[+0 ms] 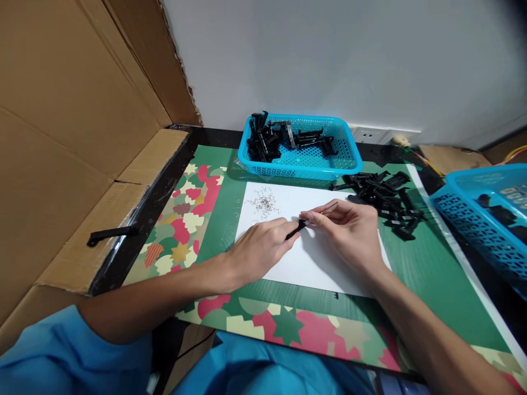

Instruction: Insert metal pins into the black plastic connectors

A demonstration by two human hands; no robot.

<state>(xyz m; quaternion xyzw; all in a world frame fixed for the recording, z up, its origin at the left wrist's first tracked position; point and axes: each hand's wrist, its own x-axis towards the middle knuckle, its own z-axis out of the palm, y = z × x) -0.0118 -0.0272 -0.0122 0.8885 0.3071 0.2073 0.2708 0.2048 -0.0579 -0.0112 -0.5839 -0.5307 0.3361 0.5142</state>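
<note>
My left hand [263,247] is closed around a small black plastic part [295,229], which juts out past the fingertips over the white sheet [284,269]. Thumb and fingers of my right hand [349,230] are pinched together at the upper end of that part. A thin metal tool [330,208] shows between the right fingers, its kind too small to tell. What lies right at the fingertips is hidden. Beyond the left hand, a loose pile of fine bent wire pieces [264,203] rests on the sheet.
A blue basket [300,173] holding black parts stands at the back. More black parts [387,200] are heaped right of the sheet. Another blue basket [473,219] is at the far right. Cardboard [74,109] walls the left side, with a black bar [111,235] near it.
</note>
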